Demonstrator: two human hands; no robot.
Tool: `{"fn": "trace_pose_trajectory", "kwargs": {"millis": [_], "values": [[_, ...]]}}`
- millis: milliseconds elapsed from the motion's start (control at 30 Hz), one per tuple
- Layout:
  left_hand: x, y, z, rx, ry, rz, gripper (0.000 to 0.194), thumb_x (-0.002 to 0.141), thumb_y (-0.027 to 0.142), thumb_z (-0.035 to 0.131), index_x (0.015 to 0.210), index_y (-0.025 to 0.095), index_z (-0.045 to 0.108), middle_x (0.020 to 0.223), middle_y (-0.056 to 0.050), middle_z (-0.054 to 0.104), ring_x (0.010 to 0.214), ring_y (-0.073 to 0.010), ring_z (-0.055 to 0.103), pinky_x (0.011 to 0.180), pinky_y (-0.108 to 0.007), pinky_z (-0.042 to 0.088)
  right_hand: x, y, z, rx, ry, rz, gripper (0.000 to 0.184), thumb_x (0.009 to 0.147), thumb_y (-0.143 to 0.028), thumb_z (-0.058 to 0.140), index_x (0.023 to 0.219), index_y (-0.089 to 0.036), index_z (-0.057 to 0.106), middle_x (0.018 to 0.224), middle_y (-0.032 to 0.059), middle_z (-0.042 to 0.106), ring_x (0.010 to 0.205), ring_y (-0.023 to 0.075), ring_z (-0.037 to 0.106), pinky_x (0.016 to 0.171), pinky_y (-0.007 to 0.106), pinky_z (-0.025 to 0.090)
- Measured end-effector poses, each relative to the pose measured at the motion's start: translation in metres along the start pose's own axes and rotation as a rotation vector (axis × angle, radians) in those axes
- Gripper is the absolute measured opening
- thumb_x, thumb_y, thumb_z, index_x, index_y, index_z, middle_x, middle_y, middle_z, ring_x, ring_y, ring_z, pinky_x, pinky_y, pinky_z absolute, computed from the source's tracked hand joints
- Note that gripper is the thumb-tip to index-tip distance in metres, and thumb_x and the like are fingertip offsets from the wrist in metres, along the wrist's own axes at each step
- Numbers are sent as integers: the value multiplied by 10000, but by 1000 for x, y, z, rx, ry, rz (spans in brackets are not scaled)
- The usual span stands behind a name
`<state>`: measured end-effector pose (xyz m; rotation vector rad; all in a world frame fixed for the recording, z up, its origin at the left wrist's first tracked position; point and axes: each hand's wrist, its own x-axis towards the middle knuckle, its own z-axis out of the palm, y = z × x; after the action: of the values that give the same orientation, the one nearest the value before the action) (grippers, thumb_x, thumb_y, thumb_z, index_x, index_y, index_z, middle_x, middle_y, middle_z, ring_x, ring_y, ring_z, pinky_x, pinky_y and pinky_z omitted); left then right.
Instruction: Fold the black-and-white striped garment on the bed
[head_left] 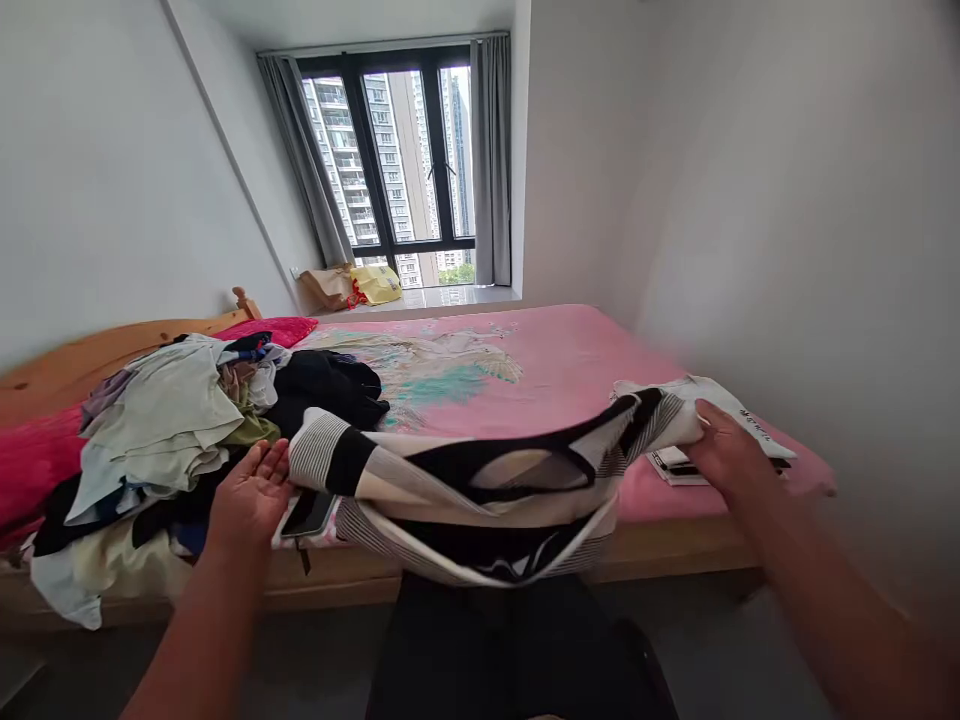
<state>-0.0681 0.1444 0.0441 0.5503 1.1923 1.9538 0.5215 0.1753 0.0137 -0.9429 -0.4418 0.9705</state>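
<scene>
A black, white and cream striped garment (480, 480) hangs stretched between my two hands above the near edge of the bed. My left hand (251, 495) is at its left end, palm up, fingers curled under the striped cuff. At the garment's right end my right hand (724, 450) is closed on the white fabric. A dark phone (309, 513) lies on the bed edge just right of my left hand, partly under the garment.
A heap of mixed clothes (165, 430) covers the left of the bed. The pink printed sheet (517, 365) spreads behind. White folded items (675, 465) lie under my right hand. Wooden headboard (90, 360) at left. Bags (352, 285) sit on the window sill.
</scene>
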Motion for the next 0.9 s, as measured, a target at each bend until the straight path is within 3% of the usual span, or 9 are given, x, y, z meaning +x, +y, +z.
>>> {"fn": "trace_pose_trajectory", "kwargs": {"millis": [100, 200, 333, 433, 533, 667, 767, 833, 900], "values": [[-9, -58, -6, 166, 41, -79, 177, 801, 241, 527, 972, 209, 559, 908, -15, 642, 801, -123, 624, 685, -258, 502, -2, 53, -17, -149, 3, 162, 183, 730, -246, 625, 895, -236, 548, 807, -23, 628, 676, 114, 612, 537, 226, 513], [-44, -124, -31, 521, -136, -164, 378, 633, 372, 680, 946, 180, 587, 886, -54, 662, 766, -168, 630, 610, -255, 492, -32, 114, -46, -368, -65, 298, 238, 665, -279, 665, 879, -212, 584, 837, 7, 635, 684, 123, 609, 522, 215, 493], [-85, -173, -52, 660, -228, -151, 418, 499, 432, 730, 793, 149, 639, 727, -57, 669, 699, -204, 613, 606, -288, 489, -60, 168, -68, -665, -130, 179, 332, 626, -371, 637, 893, -175, 610, 833, 52, 642, 755, 177, 613, 559, 259, 491], [-85, -175, -37, 916, -389, 57, 361, 699, 435, 563, 897, 144, 639, 829, -66, 688, 790, -208, 630, 728, -317, 506, -53, 180, -63, -810, -270, -77, 344, 684, -385, 541, 933, -157, 598, 936, 94, 648, 846, 207, 615, 734, 330, 511], [-63, -167, -4, 1291, -580, 329, 367, 839, 277, 351, 1085, 150, 592, 1109, -88, 653, 1020, -195, 600, 900, -341, 466, -36, 182, -43, -1043, -457, -270, 397, 745, -263, 426, 1104, -159, 559, 1146, 106, 601, 1051, 211, 562, 918, 344, 446], [-28, -162, 30, 1479, -665, 425, 579, 641, 22, 455, 1179, 202, 566, 1316, -73, 540, 1286, -239, 401, 1104, -478, 210, -27, 188, -19, -1463, -626, -344, 634, 618, -73, 432, 1244, -137, 501, 1288, 114, 524, 1200, 221, 451, 1016, 341, 342], [-16, -159, 30, 1623, -717, 427, 540, 522, -23, 501, 991, 197, 652, 1085, -86, 666, 1172, -316, 499, 1071, -602, 121, -37, 190, -16, -1542, -650, -339, 576, 594, -65, 475, 1153, -167, 567, 1144, 101, 606, 1076, 240, 516, 938, 353, 380], [-17, -155, 19, 1683, -751, 445, 381, 550, 11, 525, 854, 194, 664, 919, -67, 695, 1069, -297, 562, 1078, -567, 130, -50, 187, -25, -1551, -660, -396, 348, 665, -127, 488, 982, -182, 621, 973, 81, 641, 967, 238, 542, 865, 354, 406], [-24, -150, 0, 1706, -745, 489, 281, 633, 90, 531, 860, 197, 656, 920, -72, 693, 1039, -277, 574, 1070, -502, 202, -65, 180, -40, -1476, -639, -470, 169, 736, -217, 486, 845, -190, 612, 856, 63, 630, 884, 229, 548, 811, 352, 421]]}}
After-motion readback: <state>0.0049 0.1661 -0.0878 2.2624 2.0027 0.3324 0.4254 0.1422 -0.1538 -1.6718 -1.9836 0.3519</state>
